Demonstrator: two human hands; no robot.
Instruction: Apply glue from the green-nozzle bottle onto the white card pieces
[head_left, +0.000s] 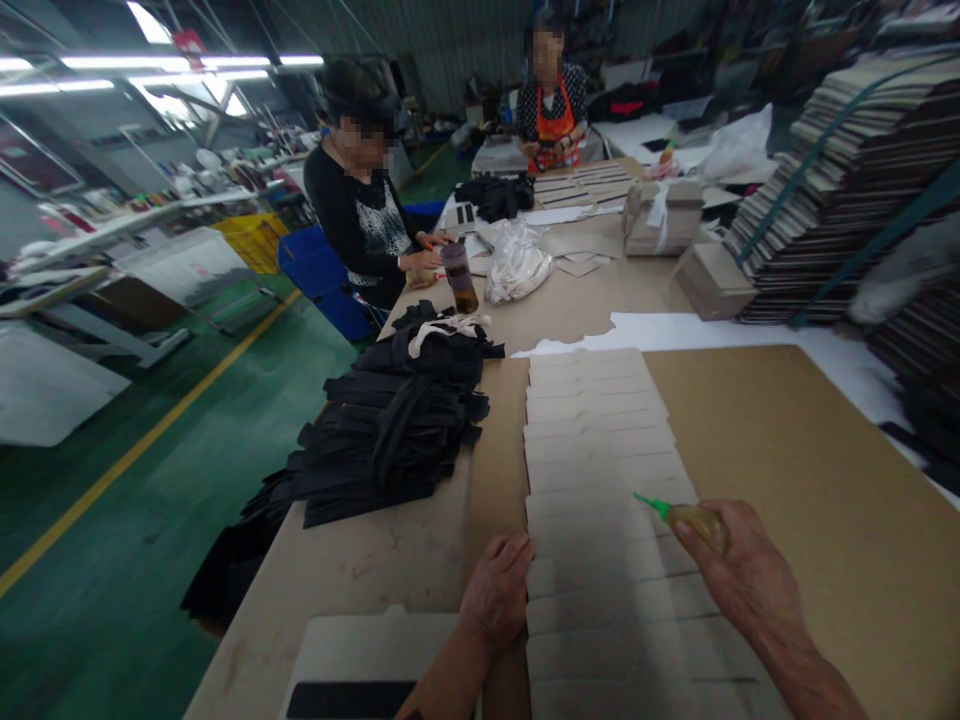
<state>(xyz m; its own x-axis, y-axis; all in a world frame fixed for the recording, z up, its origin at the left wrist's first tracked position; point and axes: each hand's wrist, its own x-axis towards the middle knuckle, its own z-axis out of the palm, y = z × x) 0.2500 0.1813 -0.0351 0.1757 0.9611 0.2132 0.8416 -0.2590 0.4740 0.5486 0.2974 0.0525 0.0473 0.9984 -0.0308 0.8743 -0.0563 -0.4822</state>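
Observation:
My right hand [746,565] is closed around a squeeze bottle [703,527] of yellowish-brown liquid. Its thin green nozzle [652,505] points left, over a long row of overlapping grey-beige cardboard pieces [589,470]. At the left edge of that row rests my left hand [499,588], its slightly bent fingers touching the edge and nothing visible held in it. Under the row lies a large brown board [772,440]. Beside my left forearm is a pale card piece [360,640] with a black strip [349,700] on it.
A heap of black strips [397,430] lies along the table's left side. Beyond it stand a jar of brown liquid [459,280] and a plastic bag [517,265]. Tall strapped cardboard stacks [832,190] rise at right. Two co-workers [360,200] are at the table farther back.

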